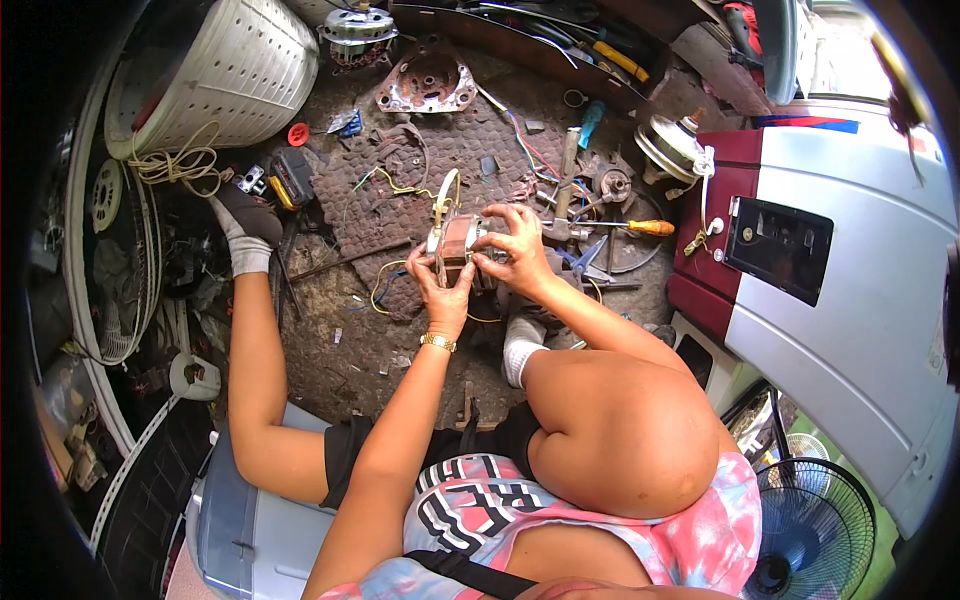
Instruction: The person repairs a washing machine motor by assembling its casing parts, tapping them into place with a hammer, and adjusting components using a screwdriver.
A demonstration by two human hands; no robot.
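Between my two hands is a small electric motor (456, 240) with a reddish-brown core and silvery end parts. My left hand (442, 298) is closed around its near left side, thumb and fingers pressed on the housing. From the right, my right hand (520, 250) grips the other end, fingertips against the metal. A bundle of whitish wires (447, 190) loops up from the motor's far side. Close to my right hand lie a hammer (567, 200), a screwdriver with an orange-yellow handle (648, 228) and blue-handled pliers (583, 258). My fingers hide part of the motor.
A dark textured mat (350, 170) covers the floor. Beyond it lie a triangular metal bracket (428, 80) and another motor (358, 28). A perforated white drum (225, 80) stands far left; a grey-and-maroon machine casing (840, 220) is at right, a fan (815, 530) below it.
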